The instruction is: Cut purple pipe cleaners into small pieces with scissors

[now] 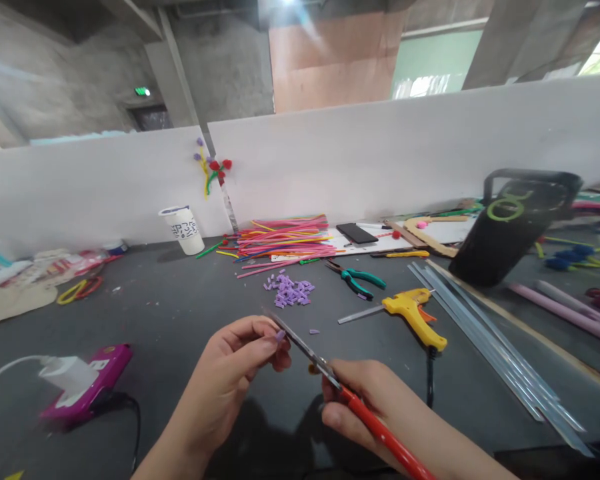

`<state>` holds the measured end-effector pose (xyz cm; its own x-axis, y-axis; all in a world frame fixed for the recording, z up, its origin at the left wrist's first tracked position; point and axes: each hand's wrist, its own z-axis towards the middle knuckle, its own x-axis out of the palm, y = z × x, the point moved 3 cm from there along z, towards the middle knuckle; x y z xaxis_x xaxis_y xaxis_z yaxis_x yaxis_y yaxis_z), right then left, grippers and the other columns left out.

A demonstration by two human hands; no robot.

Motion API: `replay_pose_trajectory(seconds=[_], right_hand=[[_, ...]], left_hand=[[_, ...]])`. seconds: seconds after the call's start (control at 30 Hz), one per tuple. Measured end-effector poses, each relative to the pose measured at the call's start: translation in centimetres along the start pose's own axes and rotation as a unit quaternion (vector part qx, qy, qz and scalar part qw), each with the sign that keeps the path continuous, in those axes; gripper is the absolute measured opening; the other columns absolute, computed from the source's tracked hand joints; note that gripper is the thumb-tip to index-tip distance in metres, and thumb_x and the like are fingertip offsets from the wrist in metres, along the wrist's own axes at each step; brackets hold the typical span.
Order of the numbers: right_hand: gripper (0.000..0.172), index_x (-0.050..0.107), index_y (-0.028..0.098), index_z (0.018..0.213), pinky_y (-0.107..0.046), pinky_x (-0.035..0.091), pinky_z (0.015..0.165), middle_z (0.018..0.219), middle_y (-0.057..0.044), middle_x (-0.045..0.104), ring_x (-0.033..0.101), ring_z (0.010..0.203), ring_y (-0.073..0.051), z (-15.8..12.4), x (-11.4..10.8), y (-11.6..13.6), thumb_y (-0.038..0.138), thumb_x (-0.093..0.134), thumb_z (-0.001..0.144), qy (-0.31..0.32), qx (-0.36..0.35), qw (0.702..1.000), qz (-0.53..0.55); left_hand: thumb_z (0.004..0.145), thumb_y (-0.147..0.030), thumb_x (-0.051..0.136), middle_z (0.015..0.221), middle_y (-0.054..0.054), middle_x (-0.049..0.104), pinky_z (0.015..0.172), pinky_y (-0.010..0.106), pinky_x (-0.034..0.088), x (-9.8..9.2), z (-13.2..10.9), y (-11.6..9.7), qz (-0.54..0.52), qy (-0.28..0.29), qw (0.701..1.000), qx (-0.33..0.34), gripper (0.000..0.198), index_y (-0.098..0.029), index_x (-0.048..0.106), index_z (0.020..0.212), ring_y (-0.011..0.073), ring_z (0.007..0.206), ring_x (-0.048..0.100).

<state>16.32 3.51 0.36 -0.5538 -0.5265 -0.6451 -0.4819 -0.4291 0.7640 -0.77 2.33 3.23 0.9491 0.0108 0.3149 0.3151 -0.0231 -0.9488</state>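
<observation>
My left hand pinches a small lilac piece between thumb and fingertips. In my right hand are red-handled scissors, seen nearly edge-on. Their metal blades point up and left, right beside the lilac piece. Whether the blades touch the piece, I cannot tell. Just beyond my hands, a pile of similar lilac pieces lies on the dark table. One loose lilac piece sits apart from the pile, near the scissors.
To the right are a yellow glue gun, green-handled pliers, clear glue sticks and a black tumbler. Coloured pipe cleaners, a phone and a white cup stand farther back. At left lies a magenta power strip.
</observation>
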Motion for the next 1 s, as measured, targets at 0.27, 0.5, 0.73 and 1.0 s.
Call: replay_pose_trajectory(seconds=[0.27,0.5,0.73,1.0], right_hand=[[0.042,0.047,0.017,0.069,-0.017,0.030,0.049,0.061,0.003,0.043,0.035,0.054,-0.009,0.2,0.3,0.0,0.056,0.035,0.080,0.019,-0.007,0.999,0.025],[0.038,0.047,0.017,0.067,-0.017,0.029,0.048,0.058,0.003,0.041,0.033,0.052,-0.009,0.2,-0.1,0.5,0.053,0.040,0.079,0.023,0.021,0.999,0.014],[0.035,0.043,0.018,0.066,-0.018,0.026,0.047,0.057,0.004,0.038,0.030,0.051,-0.009,0.4,0.1,0.2,0.052,0.042,0.079,0.026,0.034,0.999,-0.001],[0.041,0.037,0.018,0.062,-0.018,0.022,0.044,0.055,0.005,0.034,0.026,0.050,-0.008,0.5,0.6,-0.6,0.057,0.040,0.076,0.017,0.042,0.999,-0.006]], left_hand=[[0.070,-0.014,0.061,0.065,0.000,0.060,0.058,0.018,0.041,-0.1,0.0,0.1,-0.010,-0.021,1.000,-0.017,0.004,-0.014,0.062,0.066,0.0081,0.058,0.053],[0.070,-0.013,0.060,0.064,-0.001,0.060,0.058,0.019,0.041,-0.2,0.0,0.0,0.000,-0.025,1.000,-0.014,0.006,-0.015,0.062,0.065,0.0080,0.058,0.053],[0.070,-0.014,0.060,0.062,-0.001,0.059,0.058,0.019,0.040,-0.3,0.1,0.1,0.012,-0.026,0.999,-0.018,0.005,-0.015,0.062,0.065,0.0081,0.056,0.052],[0.068,-0.012,0.059,0.061,-0.001,0.059,0.055,0.019,0.040,-0.5,0.0,-0.1,0.026,-0.032,0.999,-0.017,0.006,-0.014,0.062,0.063,0.0082,0.055,0.052]])
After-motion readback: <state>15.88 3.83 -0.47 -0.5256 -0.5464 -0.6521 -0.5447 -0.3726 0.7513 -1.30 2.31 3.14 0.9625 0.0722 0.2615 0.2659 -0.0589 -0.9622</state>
